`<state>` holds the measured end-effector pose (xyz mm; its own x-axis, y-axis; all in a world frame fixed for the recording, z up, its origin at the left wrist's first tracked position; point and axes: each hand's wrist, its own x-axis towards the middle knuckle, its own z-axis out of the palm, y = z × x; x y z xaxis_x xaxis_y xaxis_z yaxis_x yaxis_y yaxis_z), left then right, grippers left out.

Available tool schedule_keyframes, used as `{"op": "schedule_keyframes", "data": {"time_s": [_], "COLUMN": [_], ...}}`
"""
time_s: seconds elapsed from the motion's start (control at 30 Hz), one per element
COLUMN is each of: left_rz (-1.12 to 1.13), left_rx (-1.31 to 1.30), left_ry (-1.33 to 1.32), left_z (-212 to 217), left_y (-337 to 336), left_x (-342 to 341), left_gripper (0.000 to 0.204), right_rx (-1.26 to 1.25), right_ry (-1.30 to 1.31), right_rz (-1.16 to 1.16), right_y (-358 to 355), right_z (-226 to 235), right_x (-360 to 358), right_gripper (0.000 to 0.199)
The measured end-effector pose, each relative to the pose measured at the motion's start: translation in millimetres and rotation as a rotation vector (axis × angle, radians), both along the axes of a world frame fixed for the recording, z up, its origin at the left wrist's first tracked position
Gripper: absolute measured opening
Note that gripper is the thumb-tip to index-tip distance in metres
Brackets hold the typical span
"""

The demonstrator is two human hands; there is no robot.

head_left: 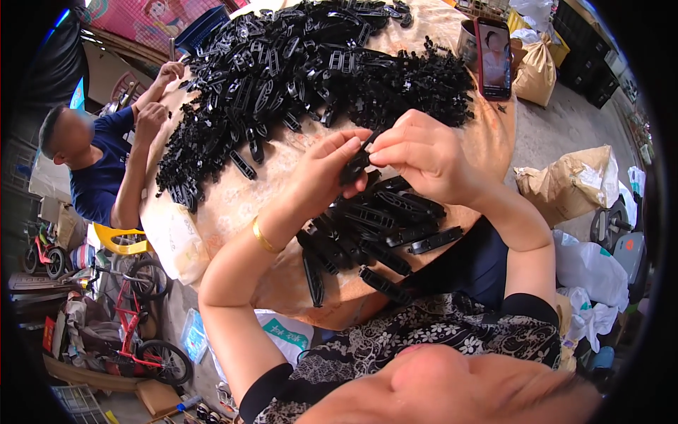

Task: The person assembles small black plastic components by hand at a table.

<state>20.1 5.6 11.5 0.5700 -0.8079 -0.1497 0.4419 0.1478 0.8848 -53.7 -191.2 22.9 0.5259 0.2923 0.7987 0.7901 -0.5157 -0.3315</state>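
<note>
Over the near half of the round table, my left hand (318, 175) grips an oblong black plastic part (355, 164) between thumb and fingers. My right hand (427, 152) is closed in a pinch at that part's upper right edge; whatever its fingertips hold is too small to make out. Below both hands lies a loose group of long black plastic pieces (374, 219), some with slotted frames. Beyond them a large heap of similar black pieces (282, 67) spreads across the table. Smaller black parts (431, 85) are piled at its right side.
A phone (494, 60) leans upright against a can (467, 44) at the table's far right. Across the left edge a co-worker (95, 159) in dark blue handles something small. Paper sacks (568, 180) stand right; a red bicycle (131, 325) stands lower left.
</note>
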Motion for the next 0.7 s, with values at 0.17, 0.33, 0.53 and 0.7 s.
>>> {"op": "schedule_keyframes", "data": {"time_s": [0.17,0.33,0.53,0.7], "left_rz": [-0.035,-0.076,-0.110,-0.097], "left_rx": [0.118,0.310,0.348,0.379], "left_ry": [-0.008,-0.115,-0.394,-0.421], "left_z": [2.0,14.3,26.5,26.2], "left_y": [1.2,2.9,5.0,7.6], "left_x": [0.8,-0.4,-4.1,-0.3], "left_gripper": [0.024,0.026,0.038,0.038], "right_rx": [-0.148,-0.279,-0.385,-0.402], "right_ry": [-0.098,-0.197,-0.281,-0.295], "right_rz": [-0.027,-0.021,-0.094,-0.094], "right_y": [-2.7,-6.6,-9.6,-10.5], "right_z": [-1.4,-3.2,-1.0,-2.6], "right_x": [-0.8,-1.6,-3.3,-2.1], "right_gripper": [0.028,0.027,0.022,0.021]}}
